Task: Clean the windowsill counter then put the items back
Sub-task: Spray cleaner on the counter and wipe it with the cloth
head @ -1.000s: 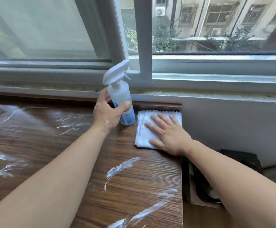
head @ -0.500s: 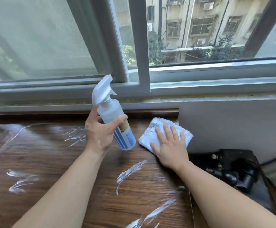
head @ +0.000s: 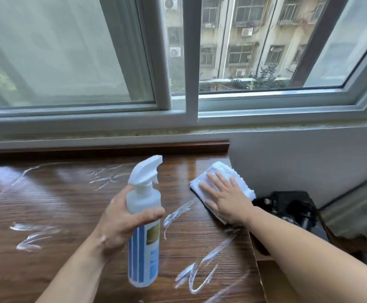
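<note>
A dark wooden windowsill counter [head: 73, 206] runs under the window and carries several white smears. My left hand [head: 121, 221] grips a white spray bottle [head: 144, 232] with a blue-striped label, held upright above the counter with its nozzle pointing right. A folded white cloth [head: 224, 173] lies near the counter's back right corner. My right hand [head: 226, 197] presses flat on the cloth with straight, spread fingers.
The window frame [head: 189, 84] and white ledge rise behind the counter. A white wall panel [head: 298, 162] stands right of the cloth. Beyond the counter's right edge, lower down, sits a black object [head: 292, 206] beside a brown surface [head: 274, 281].
My left hand lifted the spray bottle off the counter and brought it nearer to me. My right hand turned the cloth on the counter, and the view tilted upward.
</note>
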A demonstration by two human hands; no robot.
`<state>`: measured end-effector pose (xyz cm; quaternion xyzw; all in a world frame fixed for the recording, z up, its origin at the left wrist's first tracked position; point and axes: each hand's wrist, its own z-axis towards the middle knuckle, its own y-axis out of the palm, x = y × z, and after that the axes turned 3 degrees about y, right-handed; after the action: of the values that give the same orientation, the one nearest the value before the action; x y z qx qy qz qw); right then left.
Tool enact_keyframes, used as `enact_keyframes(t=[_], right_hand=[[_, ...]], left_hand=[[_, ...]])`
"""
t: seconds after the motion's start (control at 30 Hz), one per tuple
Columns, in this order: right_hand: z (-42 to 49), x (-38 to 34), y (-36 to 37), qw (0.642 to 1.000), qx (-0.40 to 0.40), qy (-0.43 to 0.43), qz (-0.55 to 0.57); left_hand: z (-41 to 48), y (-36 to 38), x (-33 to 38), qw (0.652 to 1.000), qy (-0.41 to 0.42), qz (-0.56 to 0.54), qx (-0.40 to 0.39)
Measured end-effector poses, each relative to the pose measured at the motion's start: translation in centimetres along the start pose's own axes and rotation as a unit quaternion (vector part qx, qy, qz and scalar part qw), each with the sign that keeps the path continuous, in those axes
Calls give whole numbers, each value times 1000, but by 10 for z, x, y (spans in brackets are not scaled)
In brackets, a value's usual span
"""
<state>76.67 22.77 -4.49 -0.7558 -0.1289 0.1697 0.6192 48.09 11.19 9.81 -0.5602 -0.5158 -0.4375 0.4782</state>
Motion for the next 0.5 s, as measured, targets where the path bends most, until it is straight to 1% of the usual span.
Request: enact_keyframes(t=[0.07, 0.13, 0.2, 0.37, 0.5], right_hand=[[-2, -1, 4, 1000, -19, 4, 9], [-1, -5, 5, 999, -18, 23, 17], [-1, -7, 5, 999, -19, 34, 21], [0, -8, 7, 999, -16, 38, 26], [0, -8, 8, 999, -8, 38, 25]], left_hand=[[-11, 0, -3, 999, -20, 2, -27], [-20, 1, -3, 997, -36, -1, -64], [-28, 3, -4, 995, -48, 18, -84], [-37, 5, -5, 986, -60, 114, -102], [-40, 16, -6, 984, -59, 136, -99]])
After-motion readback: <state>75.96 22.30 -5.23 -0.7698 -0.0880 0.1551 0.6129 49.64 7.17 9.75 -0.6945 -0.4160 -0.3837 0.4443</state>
